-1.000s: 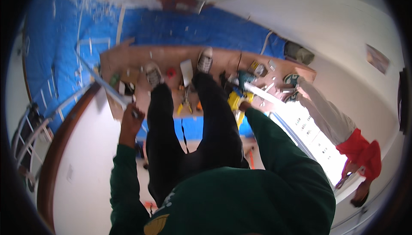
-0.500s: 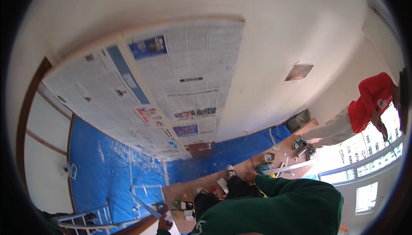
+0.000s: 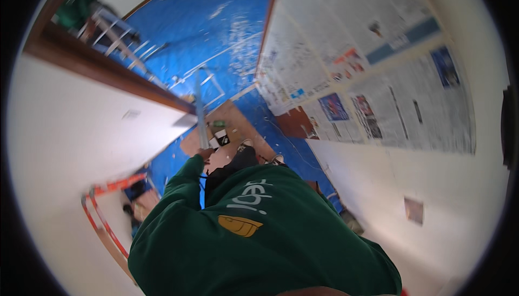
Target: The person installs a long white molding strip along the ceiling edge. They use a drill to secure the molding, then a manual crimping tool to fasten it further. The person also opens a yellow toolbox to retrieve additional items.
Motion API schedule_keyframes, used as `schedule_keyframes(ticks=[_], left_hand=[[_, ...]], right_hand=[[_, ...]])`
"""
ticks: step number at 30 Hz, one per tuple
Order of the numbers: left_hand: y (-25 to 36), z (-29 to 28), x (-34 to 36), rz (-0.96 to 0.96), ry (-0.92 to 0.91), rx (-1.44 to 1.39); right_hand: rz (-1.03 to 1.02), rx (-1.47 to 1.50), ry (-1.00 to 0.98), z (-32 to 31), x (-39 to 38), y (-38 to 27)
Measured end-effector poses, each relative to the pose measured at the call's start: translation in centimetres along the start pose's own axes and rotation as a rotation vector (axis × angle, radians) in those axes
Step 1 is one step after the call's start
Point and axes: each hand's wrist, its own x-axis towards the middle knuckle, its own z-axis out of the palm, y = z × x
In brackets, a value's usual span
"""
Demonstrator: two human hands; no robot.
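Gripping a pale strip (image 3: 200,109), left fingers (image 3: 205,152) curl closed; right hand hidden, state unclear.

1. Through the head camera, I see my green-sleeved left forearm (image 3: 186,178) angled forward from the left side of my torso (image 3: 286,242).
2. My bare left hand (image 3: 205,153) sits at its end, curled closed in a grip, finer detail unclear.
3. My right hand is hidden from me.

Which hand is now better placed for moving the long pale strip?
Likely the left hand: it grips the near end of the long pale strip. The right hand is out of view, so its reach cannot be judged.
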Motion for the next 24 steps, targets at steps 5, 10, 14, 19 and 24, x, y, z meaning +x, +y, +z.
schedule_keyframes(ticks=[5, 10, 14, 19, 24], left_hand=[[-2.5, 2.9, -5.7, -0.095, 0.06, 0.14], [-8.6, 8.0, -5.9, -0.077, 0.136, -0.048], [-14.9, 12.0, -7.7, 0.15, 0.228, 0.009], [-17.9, 12.7, -13.5, -0.051, 0.136, 0.146], [-17.8, 12.1, -18.9, -0.101, 0.116, 0.004]], right_hand=[[-0.123, -0.025, -0.162, -7.0, 1.3, 1.6], [0.362, 0.458, 0.01, -15.2, 1.1, -2.8], [0.237, 0.276, -0.128, -19.1, 5.2, -5.9], [0.419, 0.04, -0.02, -17.4, 9.1, -10.3], [-0.026, -0.228, -0.421, -14.3, 9.4, -17.3]])
